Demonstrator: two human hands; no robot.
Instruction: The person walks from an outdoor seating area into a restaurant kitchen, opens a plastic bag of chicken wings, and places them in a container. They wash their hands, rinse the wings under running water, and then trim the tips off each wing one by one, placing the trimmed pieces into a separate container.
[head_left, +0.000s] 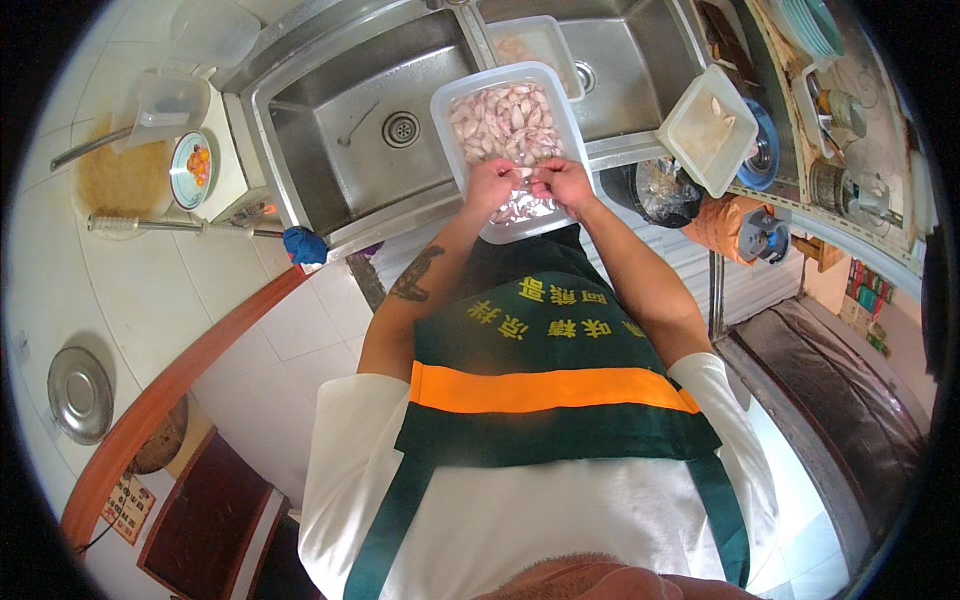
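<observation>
A white plastic tub (444, 112) filled with pale pinkish pieces of meat (517, 112), partly under water, rests across the near edge of the double sink. My left hand (493, 185) and my right hand (561, 185) meet over the nearer half of the tub, fingertips pinched close together on one small pale piece (523, 172). Behind this tub, a second tub (555, 41) with some pale pieces in water stands in the right-hand basin. At the right, a square tub (694, 139) holds a few pieces at its bottom.
The left steel basin (337, 150) has a drain and a thin long-handled tool. A bowl of orange and pink bits (191, 171) stands at the left near a blue cloth (304, 246). Right of the sink are a lined black bin (664, 191), a blue basin (763, 142) and stacked plates (810, 30).
</observation>
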